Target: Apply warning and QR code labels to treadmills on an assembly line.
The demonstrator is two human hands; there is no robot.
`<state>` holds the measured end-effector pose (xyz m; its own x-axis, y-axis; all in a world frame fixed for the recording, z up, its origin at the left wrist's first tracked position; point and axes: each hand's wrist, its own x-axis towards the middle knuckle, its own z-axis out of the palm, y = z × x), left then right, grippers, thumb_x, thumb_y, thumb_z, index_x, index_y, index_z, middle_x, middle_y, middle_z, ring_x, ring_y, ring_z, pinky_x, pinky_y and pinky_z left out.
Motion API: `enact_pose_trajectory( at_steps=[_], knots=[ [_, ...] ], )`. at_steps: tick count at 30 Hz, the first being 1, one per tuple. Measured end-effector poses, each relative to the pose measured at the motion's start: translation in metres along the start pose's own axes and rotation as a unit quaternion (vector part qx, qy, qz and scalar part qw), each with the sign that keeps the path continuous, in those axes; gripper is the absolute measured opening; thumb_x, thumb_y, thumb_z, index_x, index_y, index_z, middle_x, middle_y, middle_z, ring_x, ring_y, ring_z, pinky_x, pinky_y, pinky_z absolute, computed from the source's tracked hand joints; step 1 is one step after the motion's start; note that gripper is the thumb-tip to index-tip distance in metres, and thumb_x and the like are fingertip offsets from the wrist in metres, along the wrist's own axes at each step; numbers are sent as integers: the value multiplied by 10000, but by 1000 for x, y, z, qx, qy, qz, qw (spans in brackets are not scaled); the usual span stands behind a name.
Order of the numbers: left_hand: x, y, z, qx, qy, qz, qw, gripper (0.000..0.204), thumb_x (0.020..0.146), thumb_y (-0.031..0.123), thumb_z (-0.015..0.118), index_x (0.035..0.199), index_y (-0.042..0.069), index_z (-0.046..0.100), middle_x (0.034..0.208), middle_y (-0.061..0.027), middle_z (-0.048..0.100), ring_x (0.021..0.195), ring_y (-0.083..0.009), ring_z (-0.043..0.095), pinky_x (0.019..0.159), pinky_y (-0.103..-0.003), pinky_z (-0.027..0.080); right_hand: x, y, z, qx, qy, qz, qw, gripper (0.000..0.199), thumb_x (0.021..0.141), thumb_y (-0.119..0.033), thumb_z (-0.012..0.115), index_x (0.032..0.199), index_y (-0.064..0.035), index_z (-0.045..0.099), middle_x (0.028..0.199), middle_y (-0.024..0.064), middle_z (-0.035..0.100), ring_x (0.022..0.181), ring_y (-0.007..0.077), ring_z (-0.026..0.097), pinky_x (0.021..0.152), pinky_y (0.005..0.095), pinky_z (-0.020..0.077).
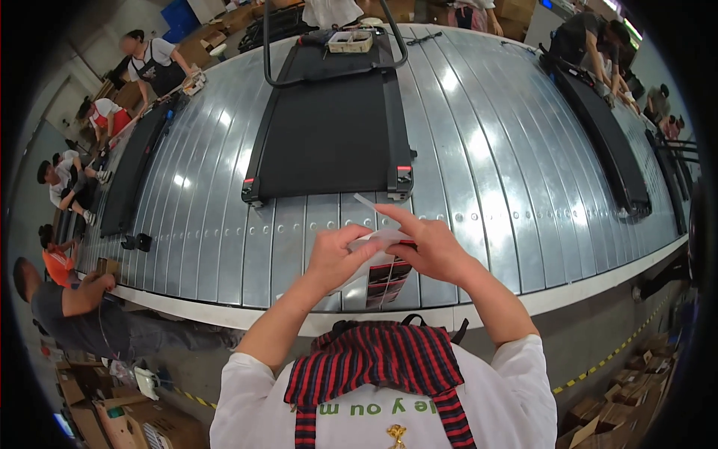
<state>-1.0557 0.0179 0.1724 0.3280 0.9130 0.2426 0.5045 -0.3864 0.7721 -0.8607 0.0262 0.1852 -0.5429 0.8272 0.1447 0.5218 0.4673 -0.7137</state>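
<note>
My left hand (335,256) pinches the edge of a whitish, partly see-through sheet of red and black stickers (387,283). Across from it, my right hand (432,247) grips the same sheet between thumb and fingers, its index finger stretched out. A narrow pale strip (364,200) stands out by that fingertip; whether it is stuck there I cannot tell. The sheet's lower part hangs toward me over the table edge. Just beyond my hands lies a black treadmill (329,127), with red labels on its two near end caps, touched by neither hand.
The treadmill rests on a ribbed metal conveyor table (479,224) with a white front edge. Long black treadmills lie at left (134,168) and right (602,138), with people around them. A parts tray (350,41) sits at the far end. Cardboard boxes (149,419) stand on the floor.
</note>
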Motion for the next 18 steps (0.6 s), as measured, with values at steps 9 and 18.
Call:
enact_pose_trajectory(
  at_steps=[9, 18],
  knots=[
    [-6, -17, 4, -130, -82, -270, 951, 374, 665, 212, 726, 953, 7, 605, 751, -67, 639, 663, -109, 610, 564, -250, 499, 11, 24, 5, 60, 146, -87, 984, 456, 765, -123, 594, 1190, -147, 431, 685, 131, 587, 603, 317, 573, 521, 381, 446],
    [-37, -57, -1, 39, -54, -118, 991, 209, 755, 292, 625, 862, 114, 649, 712, -108, 599, 600, -287, 561, 518, -323, 439, 21, 36, 21, 68, -34, -11, 997, 593, 716, -170, 662, 1236, -191, 377, 836, 89, 627, 721, 298, 599, 624, 365, 478]
  ],
)
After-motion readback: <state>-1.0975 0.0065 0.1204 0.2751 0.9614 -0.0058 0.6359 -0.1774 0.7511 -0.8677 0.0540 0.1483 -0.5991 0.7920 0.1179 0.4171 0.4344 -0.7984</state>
